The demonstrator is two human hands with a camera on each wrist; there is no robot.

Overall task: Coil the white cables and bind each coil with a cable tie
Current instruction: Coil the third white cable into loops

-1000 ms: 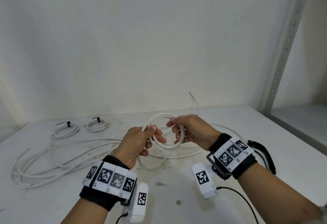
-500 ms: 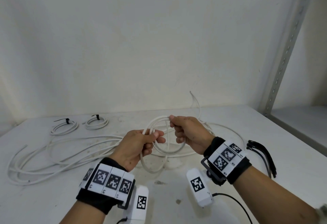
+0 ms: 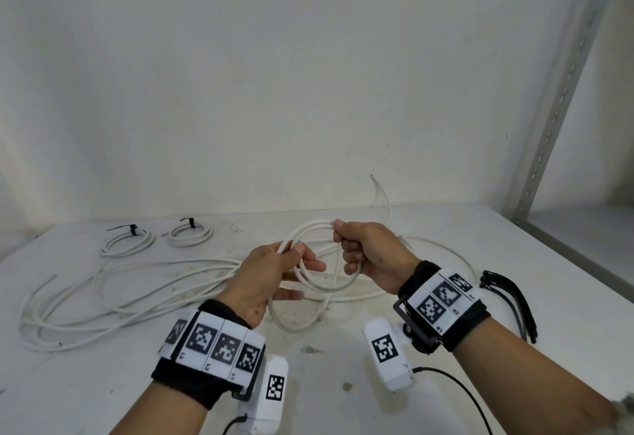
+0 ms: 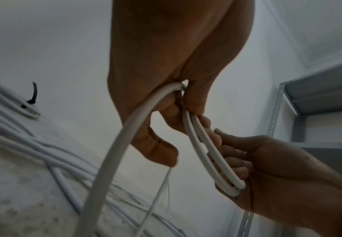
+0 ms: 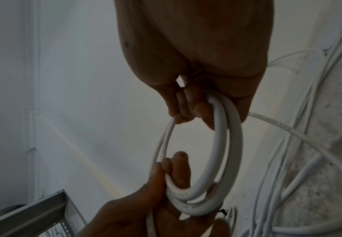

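Above surface: white cable coil held up.
L hand & R hand both grip coil, opposite sides.

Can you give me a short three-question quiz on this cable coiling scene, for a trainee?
1. True or false: the coil in progress already has a cable tie on it.
2. How many finished, tied coils lie at the far left of the table?
3. Multiple choice: the spare black cable ties lie A) by the right wrist, B) beside the tied coils, C) on the shelf.

Key:
1. False. The left hand and the right hand both grip it with curled fingers, and no tie shows on it.
2. Two: the left tied coil and the right tied coil.
3. A.
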